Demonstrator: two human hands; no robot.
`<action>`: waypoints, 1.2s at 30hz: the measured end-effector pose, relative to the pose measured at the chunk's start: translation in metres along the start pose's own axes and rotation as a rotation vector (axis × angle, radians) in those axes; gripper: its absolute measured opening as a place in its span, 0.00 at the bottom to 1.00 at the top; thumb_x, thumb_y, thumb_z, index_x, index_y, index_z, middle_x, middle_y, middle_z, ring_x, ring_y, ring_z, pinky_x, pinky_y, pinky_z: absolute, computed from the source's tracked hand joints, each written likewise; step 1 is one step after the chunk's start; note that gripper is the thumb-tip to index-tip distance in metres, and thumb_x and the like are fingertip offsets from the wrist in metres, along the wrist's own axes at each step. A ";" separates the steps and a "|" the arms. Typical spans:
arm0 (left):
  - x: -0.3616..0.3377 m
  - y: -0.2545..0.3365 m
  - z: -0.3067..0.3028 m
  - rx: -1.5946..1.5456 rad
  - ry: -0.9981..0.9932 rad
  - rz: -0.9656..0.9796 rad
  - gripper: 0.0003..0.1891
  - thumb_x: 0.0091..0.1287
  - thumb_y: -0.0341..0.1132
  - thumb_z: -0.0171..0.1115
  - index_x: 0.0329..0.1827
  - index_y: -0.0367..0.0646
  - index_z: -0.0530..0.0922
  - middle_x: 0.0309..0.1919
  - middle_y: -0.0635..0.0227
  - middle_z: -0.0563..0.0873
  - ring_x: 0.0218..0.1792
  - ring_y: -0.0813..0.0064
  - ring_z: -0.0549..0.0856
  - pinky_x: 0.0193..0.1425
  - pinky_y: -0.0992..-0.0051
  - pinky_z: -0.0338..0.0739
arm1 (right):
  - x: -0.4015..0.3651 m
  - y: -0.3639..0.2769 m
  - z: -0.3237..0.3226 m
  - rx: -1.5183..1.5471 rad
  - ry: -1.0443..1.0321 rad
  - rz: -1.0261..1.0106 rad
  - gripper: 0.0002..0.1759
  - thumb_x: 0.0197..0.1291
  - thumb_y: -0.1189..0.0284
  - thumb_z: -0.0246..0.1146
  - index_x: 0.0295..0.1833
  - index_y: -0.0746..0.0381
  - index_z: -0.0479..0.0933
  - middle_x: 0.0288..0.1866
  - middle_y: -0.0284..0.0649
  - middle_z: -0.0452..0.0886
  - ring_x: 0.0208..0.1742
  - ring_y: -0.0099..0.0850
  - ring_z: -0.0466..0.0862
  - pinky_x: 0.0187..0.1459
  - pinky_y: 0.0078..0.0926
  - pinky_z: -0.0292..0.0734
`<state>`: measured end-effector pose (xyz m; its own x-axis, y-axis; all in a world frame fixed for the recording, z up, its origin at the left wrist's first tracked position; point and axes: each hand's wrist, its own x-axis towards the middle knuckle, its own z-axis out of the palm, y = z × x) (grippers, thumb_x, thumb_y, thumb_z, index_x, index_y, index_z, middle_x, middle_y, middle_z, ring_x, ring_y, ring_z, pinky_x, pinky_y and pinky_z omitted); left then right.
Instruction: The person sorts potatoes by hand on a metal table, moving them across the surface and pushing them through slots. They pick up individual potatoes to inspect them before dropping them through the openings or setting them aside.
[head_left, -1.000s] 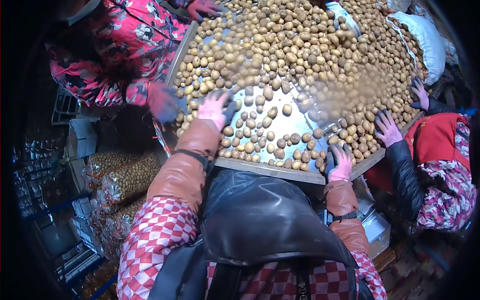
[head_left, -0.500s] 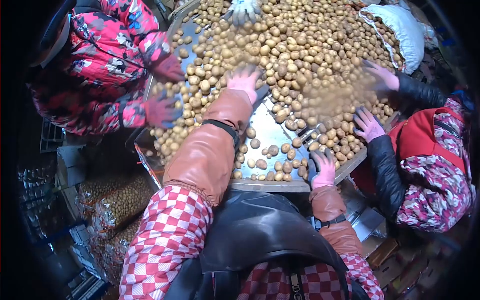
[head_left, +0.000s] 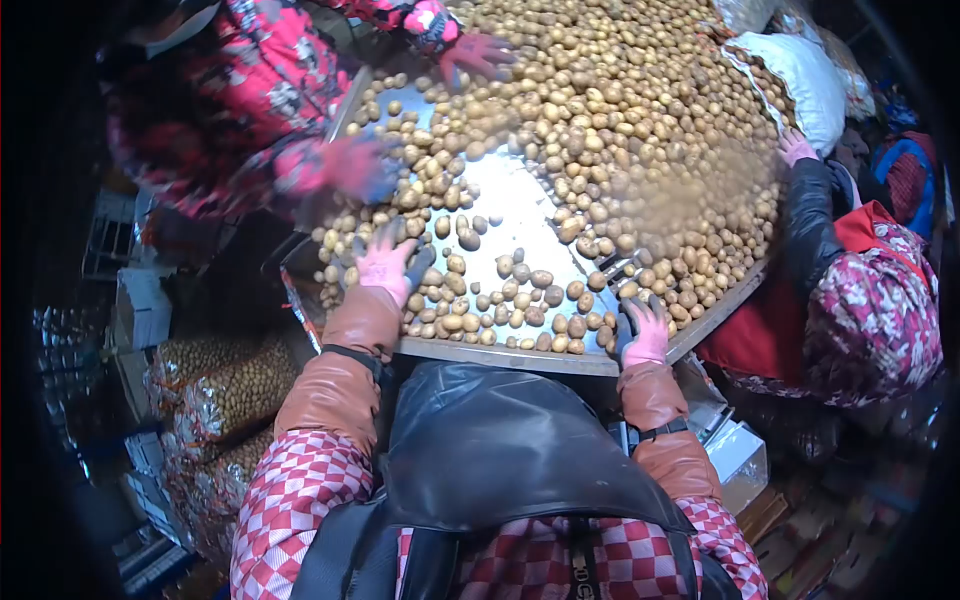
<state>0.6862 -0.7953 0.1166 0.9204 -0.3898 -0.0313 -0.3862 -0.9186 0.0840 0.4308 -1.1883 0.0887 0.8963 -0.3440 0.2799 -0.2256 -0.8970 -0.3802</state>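
Note:
My left hand (head_left: 388, 265), in a pink glove with dark fingers, is open. It touches potatoes (head_left: 453, 322) near the table's front left corner, fingers spread forward. At the front edge my right hand (head_left: 645, 330), gloved the same way, rests open beside several potatoes. A large heap of potatoes (head_left: 620, 110) covers the back and right of the metal table (head_left: 505, 190). Between my hands, loose potatoes lie along the near rim. A slotted gap in the tabletop (head_left: 622, 268) shows just beyond my right hand; potatoes partly cover it.
On the left, a co-worker's gloved hands (head_left: 475, 58) reach over the potatoes, one blurred. Another co-worker's hand (head_left: 797, 148) is at the right, by a white sack (head_left: 800, 85). Filled net bags of potatoes (head_left: 235, 395) stand below left.
My left hand has come back from mid-table toward the front left corner, and more bare metal shows. My right hand stays at the edge. The right co-worker's hand has moved to the sack.

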 end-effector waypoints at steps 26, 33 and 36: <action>-0.042 -0.011 0.018 0.001 0.194 -0.115 0.23 0.62 0.53 0.69 0.59 0.60 0.85 0.72 0.63 0.75 0.75 0.53 0.69 0.79 0.37 0.53 | 0.039 -0.081 -0.026 -0.038 -0.705 0.160 0.54 0.49 0.55 0.81 0.81 0.50 0.62 0.67 0.56 0.73 0.68 0.57 0.75 0.68 0.49 0.74; -0.042 0.070 0.007 0.030 -0.251 0.569 0.38 0.56 0.37 0.69 0.74 0.61 0.72 0.75 0.64 0.71 0.82 0.52 0.61 0.83 0.36 0.47 | 0.090 -0.156 0.076 0.334 -0.639 0.000 0.39 0.62 0.74 0.70 0.78 0.50 0.65 0.72 0.58 0.72 0.71 0.57 0.76 0.70 0.44 0.75; -0.032 0.028 0.005 -0.102 -0.116 0.327 0.32 0.64 0.52 0.68 0.72 0.60 0.75 0.76 0.65 0.71 0.80 0.52 0.63 0.82 0.40 0.51 | 0.120 -0.149 0.042 0.604 -0.563 -0.069 0.35 0.63 0.78 0.69 0.75 0.53 0.70 0.72 0.56 0.74 0.72 0.52 0.76 0.71 0.42 0.74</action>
<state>0.6457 -0.8088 0.1151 0.7338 -0.6722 -0.0983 -0.6456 -0.7351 0.2071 0.5877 -1.0838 0.1418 0.9939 0.0408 -0.1026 -0.0631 -0.5523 -0.8313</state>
